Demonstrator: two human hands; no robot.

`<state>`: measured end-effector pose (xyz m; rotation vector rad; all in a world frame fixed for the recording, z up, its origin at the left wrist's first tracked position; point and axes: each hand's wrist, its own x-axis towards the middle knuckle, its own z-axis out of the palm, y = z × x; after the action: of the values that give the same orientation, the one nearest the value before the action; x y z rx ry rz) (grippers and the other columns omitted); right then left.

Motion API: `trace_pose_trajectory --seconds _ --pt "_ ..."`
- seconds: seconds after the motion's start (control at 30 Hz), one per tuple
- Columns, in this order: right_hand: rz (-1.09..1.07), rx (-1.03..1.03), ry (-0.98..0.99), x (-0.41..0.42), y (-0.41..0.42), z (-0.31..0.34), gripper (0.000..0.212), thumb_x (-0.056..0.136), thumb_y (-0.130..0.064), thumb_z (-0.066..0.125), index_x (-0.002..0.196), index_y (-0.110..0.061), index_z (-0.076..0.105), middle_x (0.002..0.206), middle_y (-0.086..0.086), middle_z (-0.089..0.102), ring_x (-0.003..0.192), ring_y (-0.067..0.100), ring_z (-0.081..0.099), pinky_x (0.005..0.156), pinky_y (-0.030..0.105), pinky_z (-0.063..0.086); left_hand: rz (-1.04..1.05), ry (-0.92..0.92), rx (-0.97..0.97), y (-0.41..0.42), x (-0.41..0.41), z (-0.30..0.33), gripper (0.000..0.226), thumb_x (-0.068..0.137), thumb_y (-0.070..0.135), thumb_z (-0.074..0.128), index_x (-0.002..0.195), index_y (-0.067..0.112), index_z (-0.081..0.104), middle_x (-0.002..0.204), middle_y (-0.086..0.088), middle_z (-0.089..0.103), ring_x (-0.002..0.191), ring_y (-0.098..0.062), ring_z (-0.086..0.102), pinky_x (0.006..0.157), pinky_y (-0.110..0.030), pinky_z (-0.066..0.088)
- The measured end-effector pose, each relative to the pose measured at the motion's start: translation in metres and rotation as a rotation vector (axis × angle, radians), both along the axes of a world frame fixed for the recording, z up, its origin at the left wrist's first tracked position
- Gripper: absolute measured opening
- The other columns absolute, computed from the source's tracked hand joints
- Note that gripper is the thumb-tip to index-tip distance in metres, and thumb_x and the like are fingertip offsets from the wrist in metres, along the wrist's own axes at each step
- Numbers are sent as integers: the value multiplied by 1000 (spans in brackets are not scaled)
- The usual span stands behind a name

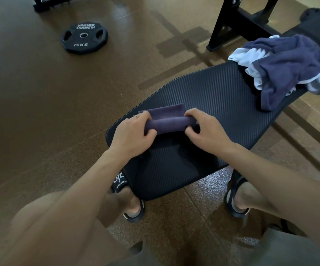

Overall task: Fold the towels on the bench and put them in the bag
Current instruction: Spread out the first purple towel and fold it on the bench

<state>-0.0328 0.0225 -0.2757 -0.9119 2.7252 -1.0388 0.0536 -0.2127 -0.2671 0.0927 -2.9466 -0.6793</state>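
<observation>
A purple towel [166, 120] is being held on the near end of the worktop [222, 96], gripped at its ends by the curled fingers of the left hand [134, 131] and right hand [205, 129]; crumpled towels [289, 68] are lying farther along; a weight plate [84, 37] is resting on the floor.

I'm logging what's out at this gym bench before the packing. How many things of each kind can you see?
Towel being folded or rolled, dark purple, held by both hands: 1
Crumpled towels in a heap, navy and white: count unclear, logged as 1 heap
Weight plates: 1
Benches: 1
Total: 4
</observation>
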Motion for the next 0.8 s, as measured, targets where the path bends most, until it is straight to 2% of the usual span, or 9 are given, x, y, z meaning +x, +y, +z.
trace_pose_trajectory --seconds 0.13,0.23,0.3,0.4,0.47,0.6,0.7,0.8 --pt "-110 -57 -226 -13 -10 4 21 96 -26 58 117 -27 57 99 -5 67 92 13 65 78 30 55 164 -166 268 -6 -11 -1 11 96 24 48 104 21 56 92 4 63 87 -18 60 77 -40 50" --pt "-184 -47 -295 -23 -18 0 20 100 -34 56 118 -25 56 102 -3 67 96 15 64 81 34 55 232 -203 323 -8 -19 -7 14 99 23 46 108 17 56 101 3 60 97 -18 57 81 -36 45" --pt "-218 -31 -321 -29 -24 -4 21 101 -36 56 118 -24 55 103 -2 66 96 16 62 78 32 52 252 -198 302 -9 -23 -10 18 99 24 46 113 17 54 110 -2 58 101 -20 53 85 -34 41" --pt "-221 7 -315 -35 -29 -6 23 101 -34 56 121 -24 54 101 -1 64 94 18 61 73 28 45 250 -228 255 -8 -27 -11 27 97 28 47 123 24 52 117 -3 50 101 -23 53 90 -41 47" --pt "-202 33 -326 -38 -32 -4 26 101 -30 55 126 -23 55 102 0 65 97 19 61 76 29 45 240 -250 189 -7 -29 -10 29 97 32 46 124 27 53 118 -3 48 100 -26 56 89 -43 51" --pt "-164 115 -350 -41 -35 3 27 100 -24 52 125 -24 60 112 1 62 104 19 57 78 29 43 184 -272 -1 -9 -35 -8 31 96 36 47 121 21 60 120 -4 49 111 -26 51 94 -45 49" --pt "-149 135 -426 -37 -30 9 24 96 -20 52 117 -25 63 98 -4 65 95 16 59 68 27 45 102 -320 -72 -8 -38 -6 30 93 34 49 114 16 61 117 -4 51 114 -25 46 96 -43 46" --pt "-132 152 -475 -26 -18 13 23 95 -18 53 114 -26 64 90 -7 65 90 12 60 63 24 43 -24 -377 -170 1 -33 -2 22 92 37 50 100 17 56 106 0 48 106 -21 44 87 -38 43"
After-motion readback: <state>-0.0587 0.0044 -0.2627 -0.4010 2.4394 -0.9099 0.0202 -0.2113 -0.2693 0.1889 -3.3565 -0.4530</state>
